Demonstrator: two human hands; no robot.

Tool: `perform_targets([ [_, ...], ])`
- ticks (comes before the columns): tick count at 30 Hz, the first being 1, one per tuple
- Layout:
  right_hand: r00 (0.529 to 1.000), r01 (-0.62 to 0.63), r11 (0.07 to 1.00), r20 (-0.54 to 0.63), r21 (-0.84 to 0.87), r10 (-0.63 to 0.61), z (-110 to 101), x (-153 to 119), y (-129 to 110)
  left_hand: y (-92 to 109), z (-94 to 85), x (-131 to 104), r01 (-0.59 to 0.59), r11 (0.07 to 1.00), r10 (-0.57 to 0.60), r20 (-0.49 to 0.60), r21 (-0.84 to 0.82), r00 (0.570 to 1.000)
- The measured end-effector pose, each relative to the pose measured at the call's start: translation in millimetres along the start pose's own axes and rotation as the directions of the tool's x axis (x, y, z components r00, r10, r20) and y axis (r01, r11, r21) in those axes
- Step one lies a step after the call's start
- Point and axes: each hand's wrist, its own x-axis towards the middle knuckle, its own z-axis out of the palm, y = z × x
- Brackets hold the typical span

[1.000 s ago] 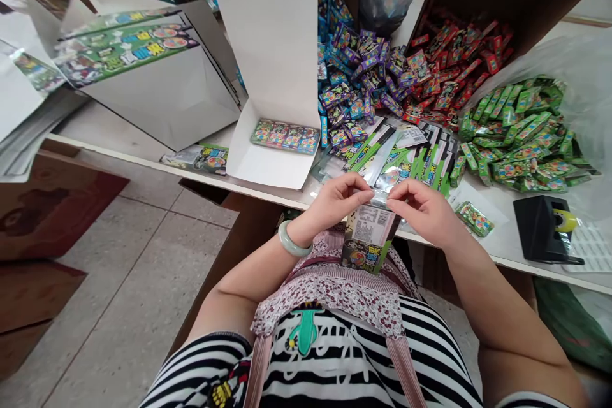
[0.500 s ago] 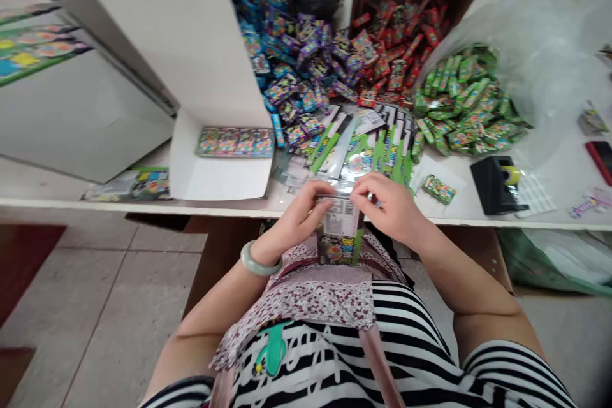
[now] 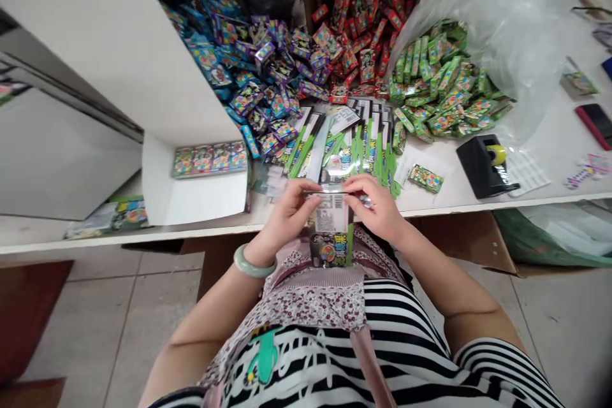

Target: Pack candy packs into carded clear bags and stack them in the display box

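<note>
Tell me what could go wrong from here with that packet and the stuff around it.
The flat black-and-green printed packet hangs past the front edge of the white table, pinched near its top by the left hand and right hand; a loosened grip might drop it. The small purple boxes touch the small red boxes, so those colours could get mixed.

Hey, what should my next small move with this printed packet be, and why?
I'd probably slide the right thumb along the clear top edge, to feel whether it's open. The left hand and right hand pinch the packet near its top corners, its printed part hangs below them, and I can't see whether it's sealed.
</note>
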Motion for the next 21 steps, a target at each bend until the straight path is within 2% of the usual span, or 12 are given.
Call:
perform_targets([
  [4, 1.000, -0.024, 0.999, -0.013, 0.030, 0.025, -1, -5, 6, 0, 5.8, 5, 0.016, 1.000, -0.015, 0.031, -0.011, 0.999],
  [7, 0.995, -0.092, 0.992, -0.038, 0.089, 0.096, -9, -8, 8, 3, -0.6, 20, 0.017, 0.998, -0.018, -0.021, -0.053, 1.000],
  [10, 0.961, -0.209, 0.970, -0.159, 0.123, 0.227, -32, -13, 20, -1, -19.8, 53, 0.008, 0.998, -0.019, -0.174, -0.065, 0.985],
  [11, 0.940, -0.248, 0.962, -0.212, 0.116, 0.268, -44, -16, 28, -6, -27.6, 67, 0.010, 0.998, -0.023, -0.219, -0.056, 0.975],
  [13, 0.880, -0.337, 0.938, -0.328, 0.078, 0.343, -72, -27, 46, -20, -41.4, 97, 0.051, 0.998, -0.055, -0.237, -0.023, 0.970],
  [15, 0.803, -0.449, 0.893, -0.437, 0.005, 0.406, -100, -43, 67, -37, -49.7, 124, 0.128, 0.989, -0.108, -0.218, 0.077, 0.970],
  [17, 0.760, -0.537, 0.836, -0.496, -0.115, 0.420, -123, -60, 84, -52, -51.3, 141, 0.187, 0.940, -0.129, -0.212, 0.284, 0.969],
  [19, 0.788, -0.552, 0.789, -0.476, -0.269, 0.389, -136, -73, 98, -63, -48.3, 149, 0.174, 0.865, -0.101, -0.177, 0.470, 0.979],
  [21, 0.830, -0.524, 0.748, -0.442, -0.407, 0.340, -141, -80, 106, -69, -43.5, 149, 0.086, 0.804, -0.025, -0.111, 0.588, 0.994],
])
